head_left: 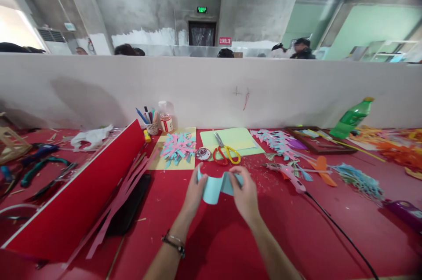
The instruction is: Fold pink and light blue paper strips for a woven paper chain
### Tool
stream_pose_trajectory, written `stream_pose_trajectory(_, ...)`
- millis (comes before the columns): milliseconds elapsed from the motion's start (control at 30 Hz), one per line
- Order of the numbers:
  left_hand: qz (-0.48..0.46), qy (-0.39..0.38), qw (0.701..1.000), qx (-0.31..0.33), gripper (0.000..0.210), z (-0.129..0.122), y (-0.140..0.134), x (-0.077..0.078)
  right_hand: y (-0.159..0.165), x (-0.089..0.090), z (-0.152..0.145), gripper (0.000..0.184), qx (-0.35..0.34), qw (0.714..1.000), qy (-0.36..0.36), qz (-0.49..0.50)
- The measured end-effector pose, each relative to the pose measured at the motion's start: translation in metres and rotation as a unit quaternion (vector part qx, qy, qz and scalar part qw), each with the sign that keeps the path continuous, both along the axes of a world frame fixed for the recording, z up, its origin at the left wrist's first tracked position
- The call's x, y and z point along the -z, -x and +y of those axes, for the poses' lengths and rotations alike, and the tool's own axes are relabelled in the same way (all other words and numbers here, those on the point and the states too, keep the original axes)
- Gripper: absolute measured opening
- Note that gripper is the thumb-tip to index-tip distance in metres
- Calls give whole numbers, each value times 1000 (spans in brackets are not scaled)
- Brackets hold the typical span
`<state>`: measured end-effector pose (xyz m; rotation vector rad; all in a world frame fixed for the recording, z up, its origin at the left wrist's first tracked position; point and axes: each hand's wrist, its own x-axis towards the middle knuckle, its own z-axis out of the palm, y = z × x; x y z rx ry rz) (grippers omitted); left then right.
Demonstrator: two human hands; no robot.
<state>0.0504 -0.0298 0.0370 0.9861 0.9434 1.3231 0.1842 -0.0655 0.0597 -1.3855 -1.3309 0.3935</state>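
Note:
A light blue paper strip (212, 190) hangs in a curve between my two hands, above the red tabletop (211, 236). My left hand (195, 190) pinches one end between thumb and fingers. With its thumb and fingers closed, my right hand (243, 190) grips the folded other end. Just beyond my hands lie scissors (227, 150) with red and yellow handles, partly on a pale green paper sheet (252, 141). A round patterned disc (202, 154) sits left of the scissors. Pink and blue paper snippets (179, 147) are heaped on a yellow sheet (157, 163).
A red upright divider (82, 187) stands left, with pink strips (123, 198) and a black flat object (132, 209) beside it. To the right are a pink corded glue gun (286, 172), blue fringe (358, 179) and a green bottle (352, 118). A white partition (198, 82) runs behind.

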Motion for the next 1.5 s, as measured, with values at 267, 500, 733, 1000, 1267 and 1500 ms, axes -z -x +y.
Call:
stream_pose_trajectory(267,-72,115,987,83,48,-33,-30,5,38,6,6,19,-38,973,-7,-230)
stream_pose_trajectory(500,-86,51,995,-18,28,-9,-12,8,29,-1,0,38,-152,966,-17,-207)
stream_pose_trajectory(733,-138,105,985,27,29,-14,-13,7,36,-4,-3,49,-226,921,-67,-310)
stream_pose_trajectory(1000,98,139,985,-31,52,-14,-7,6,29,5,6,27,-118,948,-94,-279)
stream_pose_trajectory(1267,255,-65,964,-34,26,13,40,-22,-5,33,9,19,-143,958,-43,-244)
stream_pose_trajectory(1500,194,-79,975,-80,36,46,55,-32,-3,43,10,18,-183,968,-3,-173)
